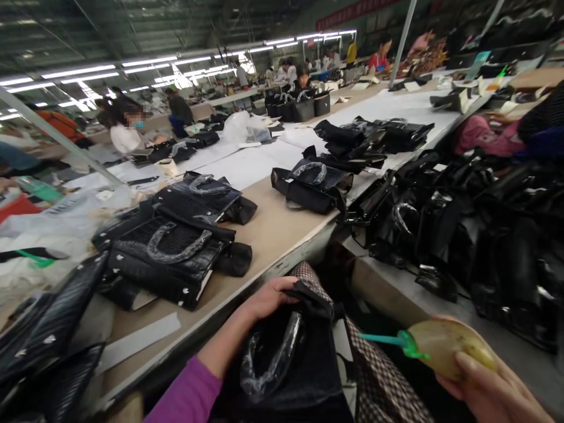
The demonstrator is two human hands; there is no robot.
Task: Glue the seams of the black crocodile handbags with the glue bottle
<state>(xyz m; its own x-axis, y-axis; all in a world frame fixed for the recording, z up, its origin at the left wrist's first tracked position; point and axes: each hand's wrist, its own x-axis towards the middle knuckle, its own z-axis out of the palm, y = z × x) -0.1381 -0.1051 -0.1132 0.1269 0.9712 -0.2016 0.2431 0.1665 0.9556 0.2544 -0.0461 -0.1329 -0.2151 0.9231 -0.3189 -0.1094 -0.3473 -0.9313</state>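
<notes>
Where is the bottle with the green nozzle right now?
In the head view, the bottle is at the lower right, held in the right hand, its green nozzle pointing left toward the black bag in the left hand.

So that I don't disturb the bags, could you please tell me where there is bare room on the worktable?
Ahead of the left hand, the brown tabletop is bare between the stacked bags and the bag to their right. Farther on, white sheeting is bare toward the clear plastic bag. The right, under the bag heap, is crowded.
</notes>
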